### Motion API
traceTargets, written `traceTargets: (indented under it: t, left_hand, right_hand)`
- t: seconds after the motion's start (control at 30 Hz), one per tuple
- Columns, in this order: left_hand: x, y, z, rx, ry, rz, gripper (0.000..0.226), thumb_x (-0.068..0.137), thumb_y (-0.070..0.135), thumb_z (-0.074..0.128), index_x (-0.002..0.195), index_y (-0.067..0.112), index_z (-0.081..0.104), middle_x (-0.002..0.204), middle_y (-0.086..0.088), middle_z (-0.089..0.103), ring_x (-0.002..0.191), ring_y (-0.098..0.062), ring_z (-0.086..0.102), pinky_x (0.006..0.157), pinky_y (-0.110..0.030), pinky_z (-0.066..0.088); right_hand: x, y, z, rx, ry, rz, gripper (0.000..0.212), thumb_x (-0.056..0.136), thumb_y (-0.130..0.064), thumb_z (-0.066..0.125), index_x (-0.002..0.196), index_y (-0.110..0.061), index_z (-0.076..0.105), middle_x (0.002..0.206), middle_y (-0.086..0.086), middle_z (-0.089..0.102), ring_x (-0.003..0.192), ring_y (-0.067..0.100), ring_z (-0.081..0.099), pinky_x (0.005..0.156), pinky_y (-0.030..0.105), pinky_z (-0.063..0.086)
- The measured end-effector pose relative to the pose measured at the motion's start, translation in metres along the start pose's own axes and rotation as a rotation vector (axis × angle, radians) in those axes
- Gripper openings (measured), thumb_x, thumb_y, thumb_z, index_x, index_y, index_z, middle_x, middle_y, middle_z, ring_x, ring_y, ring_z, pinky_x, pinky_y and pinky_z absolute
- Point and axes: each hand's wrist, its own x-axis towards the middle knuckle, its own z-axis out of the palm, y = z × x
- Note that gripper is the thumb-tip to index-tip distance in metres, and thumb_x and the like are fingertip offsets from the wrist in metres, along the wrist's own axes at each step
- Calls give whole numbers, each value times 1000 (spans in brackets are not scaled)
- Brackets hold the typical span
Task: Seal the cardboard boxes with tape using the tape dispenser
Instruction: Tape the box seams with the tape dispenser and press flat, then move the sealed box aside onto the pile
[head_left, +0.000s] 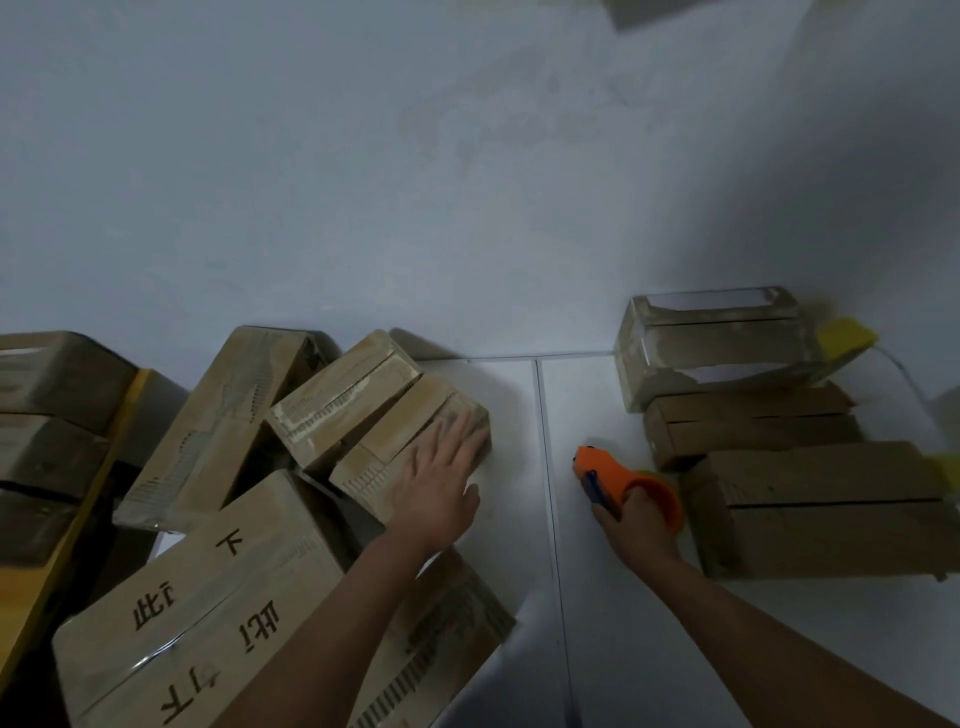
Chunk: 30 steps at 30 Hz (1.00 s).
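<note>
- Since the floor is the workspace, boxes sit in two heaps: a messy pile left, a neater stack right, probably unsealed vs done.
- Left hand lies flat, fingers spread, on a small box, looks like it's dragging it over.
- Right hand is wrapped round the orange dispenser, kept low and ready.

A white tiled floor carries everything — a jumble of cardboard boxes left of its dark grout line, 3 more boxes right of it.
</note>
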Motion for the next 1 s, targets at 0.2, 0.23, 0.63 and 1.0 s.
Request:
traceTargets:
  t: [0.2,0.23,0.63,1.0]
  left_hand:
    - [-8,27,-7,-73,-24,39,62,99,23,48,154,31,21,165,8,-4,152,-20,-7,122,-50,4]
    - [-9,33,-8,-81,-16,44,61,99,22,48,154,30,22,165,7,-2,152,-19,-7,122,-51,6]
    - [14,160,39,-292,23,233,50,99,21,56,147,21,40,163,1,17,148,-18,25,115,-46,31]
    - [29,279,116,145,-308,502,76,100,50,42,157,28,-4,165,3,-14,151,-22,-14,120,-50,-5]
  right_hand:
    - [3,4,-10,-285,-49,-34,21,101,-27,43,107,-7,48,105,12,61,87,23,58,71,32,44]
    - [0,2,-16,-281,-24,-57,20,103,-26,39,105,-8,48,101,10,62,82,20,56,68,31,43]
    - [-45,16,-175,605,152,-55,26,101,-30,42,103,-11,59,99,6,62,91,22,59,74,35,41]
    - [-47,119,-243,478,268,46,38,98,-27,45,91,9,49,99,31,57,80,34,55,68,34,32]
